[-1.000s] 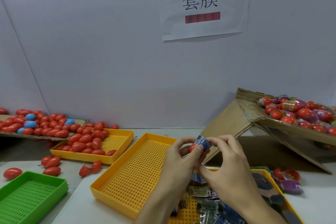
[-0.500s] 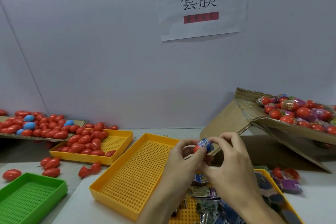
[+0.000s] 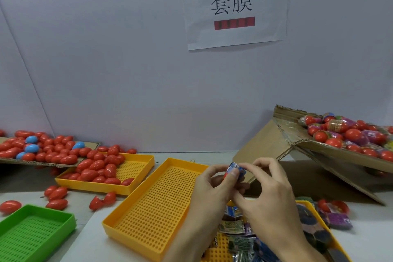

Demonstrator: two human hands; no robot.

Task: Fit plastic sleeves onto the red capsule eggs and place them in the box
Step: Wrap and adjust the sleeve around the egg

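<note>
My left hand (image 3: 214, 187) and my right hand (image 3: 268, 193) meet above the near yellow tray (image 3: 153, 208) and together pinch one red capsule egg (image 3: 226, 175) with a blue printed sleeve (image 3: 236, 168) around it. Only a sliver of red shows at the egg's left end. Flat plastic sleeves (image 3: 236, 227) lie heaped below my hands. The tilted cardboard box (image 3: 340, 151) at the right holds several sleeved eggs (image 3: 348, 132). Bare red eggs (image 3: 100, 168) fill the far yellow tray (image 3: 138, 166).
A cardboard sheet (image 3: 49, 164) at far left carries red and a few blue eggs. Loose red eggs (image 3: 57, 195) lie on the table by a green tray (image 3: 32, 232). A sleeved egg (image 3: 333, 208) lies under the box. A paper sign (image 3: 234, 4) hangs on the wall.
The blue sleeve has slid further over the egg, so less red shows. Both hands stayed in about the same place, with small finger shifts.
</note>
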